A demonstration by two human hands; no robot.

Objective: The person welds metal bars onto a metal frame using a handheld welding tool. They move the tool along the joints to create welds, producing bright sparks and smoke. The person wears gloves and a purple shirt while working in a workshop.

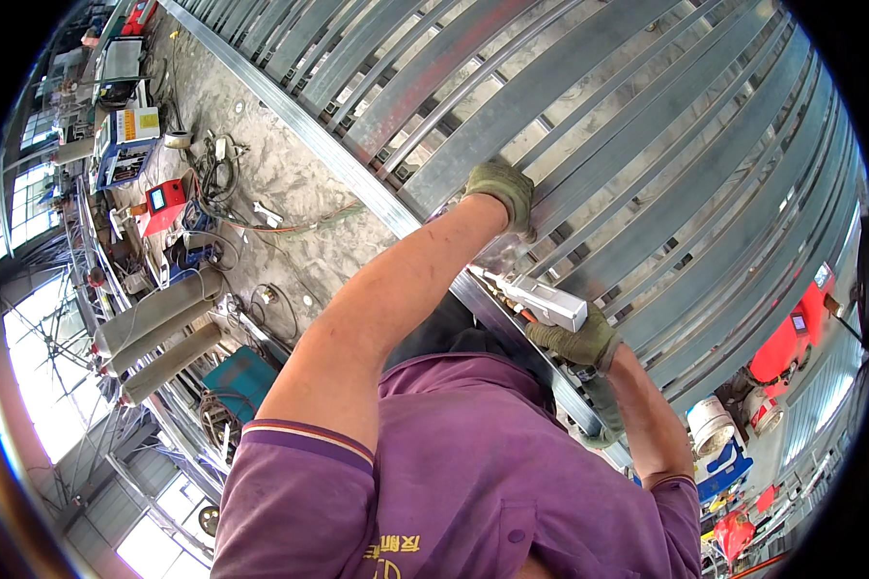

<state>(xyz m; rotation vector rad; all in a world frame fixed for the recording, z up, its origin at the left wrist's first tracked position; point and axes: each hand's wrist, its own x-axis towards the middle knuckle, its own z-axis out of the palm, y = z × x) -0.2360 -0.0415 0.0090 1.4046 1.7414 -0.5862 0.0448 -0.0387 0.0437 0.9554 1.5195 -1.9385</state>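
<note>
My left hand (502, 196), in a green work glove, is closed near the end of a flat metal slat (466, 159). Its fingers curl down at the slat's edge, partly hidden. My right hand (581, 340), gloved alike, wraps round a silver, box-bodied handheld welding gun (547, 303). The gun's narrow nozzle points left toward the long metal side rail (290, 114), just below my left hand. A bright glow and haze show at the nozzle tip. Many parallel slats and thin bars run away from the rail, forming a large grate-like frame in front of me.
Left of the frame, cables and hoses (220, 164) lie on the concrete floor beside a red machine with a screen (163, 201). Large grey cylinders (159, 314) and a teal box (243, 381) stand nearer. At right are more red machines (787, 343) and a white bucket (711, 425).
</note>
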